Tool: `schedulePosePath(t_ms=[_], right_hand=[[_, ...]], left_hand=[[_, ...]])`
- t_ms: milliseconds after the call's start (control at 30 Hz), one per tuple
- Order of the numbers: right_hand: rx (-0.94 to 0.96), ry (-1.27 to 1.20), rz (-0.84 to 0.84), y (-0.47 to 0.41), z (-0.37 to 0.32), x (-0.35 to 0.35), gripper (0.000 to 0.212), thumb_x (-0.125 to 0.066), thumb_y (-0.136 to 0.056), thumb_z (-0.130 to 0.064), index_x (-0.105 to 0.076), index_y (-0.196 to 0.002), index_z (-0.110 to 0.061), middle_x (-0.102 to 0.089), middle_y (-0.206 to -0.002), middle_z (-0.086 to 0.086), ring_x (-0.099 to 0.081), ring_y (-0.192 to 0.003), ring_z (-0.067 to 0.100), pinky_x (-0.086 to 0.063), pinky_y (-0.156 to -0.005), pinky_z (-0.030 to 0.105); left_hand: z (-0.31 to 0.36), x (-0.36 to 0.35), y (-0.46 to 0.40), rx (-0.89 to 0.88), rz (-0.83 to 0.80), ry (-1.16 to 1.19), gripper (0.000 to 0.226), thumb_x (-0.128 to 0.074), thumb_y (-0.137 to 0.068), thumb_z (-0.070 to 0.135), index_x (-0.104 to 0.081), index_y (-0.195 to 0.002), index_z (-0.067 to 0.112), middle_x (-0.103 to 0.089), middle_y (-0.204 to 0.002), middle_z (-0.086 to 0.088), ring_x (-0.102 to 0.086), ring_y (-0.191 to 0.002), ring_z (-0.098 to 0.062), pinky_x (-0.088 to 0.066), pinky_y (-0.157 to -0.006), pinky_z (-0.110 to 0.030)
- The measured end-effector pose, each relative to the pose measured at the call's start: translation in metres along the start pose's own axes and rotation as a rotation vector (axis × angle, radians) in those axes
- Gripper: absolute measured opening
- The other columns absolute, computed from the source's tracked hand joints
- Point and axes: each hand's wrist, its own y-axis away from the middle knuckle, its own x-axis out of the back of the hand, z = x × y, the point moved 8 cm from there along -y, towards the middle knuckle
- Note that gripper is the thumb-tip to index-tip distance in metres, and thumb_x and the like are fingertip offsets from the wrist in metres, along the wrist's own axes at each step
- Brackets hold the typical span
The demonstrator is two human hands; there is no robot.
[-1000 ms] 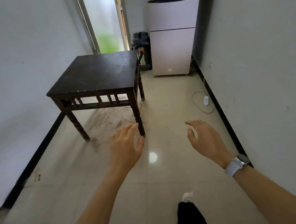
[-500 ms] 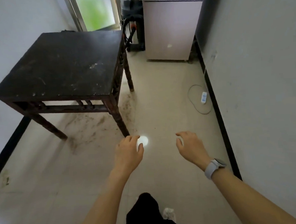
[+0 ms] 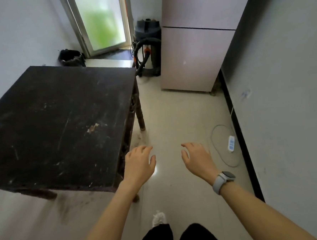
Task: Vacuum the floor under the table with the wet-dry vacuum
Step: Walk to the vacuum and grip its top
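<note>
Two hands out front, both held over the floor (image 3: 172, 109), fingers loosely spread, gripping nothing. Left hand (image 3: 139, 163) sits just beside the near right corner of one dark scuffed tabletop (image 3: 61, 122); right hand (image 3: 197, 159) is a short gap to its right, one grey watch (image 3: 222, 180) on that wrist. One wet-dry vacuum (image 3: 148, 46) stands well ahead of both hands, beyond the tabletop's far right corner, against one pale fridge (image 3: 194, 52), its black hose looped in front. One dark bin (image 3: 71, 57) far ahead-left of the left hand, by one glass door (image 3: 101, 25). One white power strip (image 3: 231, 143) with one looped cable just right of the right hand, near the wall. Dirt smears on the floor under the tabletop, below the left forearm. One white shoe (image 3: 158, 219) and two dark trouser legs below the hands.
</note>
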Motion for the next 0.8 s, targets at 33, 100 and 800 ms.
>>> schedulePosePath(t_ms=[33, 100, 800], right_hand=[[-0.005, -0.001, -0.001, -0.021, 0.001, 0.007, 0.037, -0.038, -0.099, -0.029, -0.049, -0.133, -0.019, -0.052, -0.135, 0.002, -0.045, -0.124, 0.023, -0.032, -0.102, 0.033], [-0.029, -0.003, -0.006, -0.061, 0.008, 0.017, 0.037, -0.038, -0.099, -0.029, -0.050, -0.133, -0.020, -0.053, -0.134, 0.000, -0.046, -0.124, 0.022, -0.031, -0.103, 0.034], [0.108, 0.075, -0.182, -0.606, 0.048, 0.125, 0.040, -0.036, -0.099, -0.029, -0.044, -0.137, -0.023, -0.046, -0.140, -0.002, -0.034, -0.133, 0.018, -0.017, -0.112, 0.044]], left_hand=[[0.000, 0.002, -0.024, -0.003, -0.019, -0.002, 0.044, -0.042, -0.097, 0.034, -0.044, -0.139, 0.021, -0.047, -0.140, 0.004, -0.040, -0.131, -0.012, -0.025, -0.112, -0.033], [0.004, 0.004, -0.071, -0.017, -0.050, -0.004, 0.044, -0.042, -0.097, 0.033, -0.043, -0.139, 0.021, -0.046, -0.140, 0.004, -0.040, -0.131, -0.012, -0.025, -0.112, -0.033], [-0.009, 0.054, -0.594, 0.170, -0.013, -0.150, 0.046, -0.039, -0.097, 0.034, -0.037, -0.142, 0.024, -0.038, -0.146, 0.002, -0.033, -0.136, -0.017, -0.019, -0.113, -0.039]])
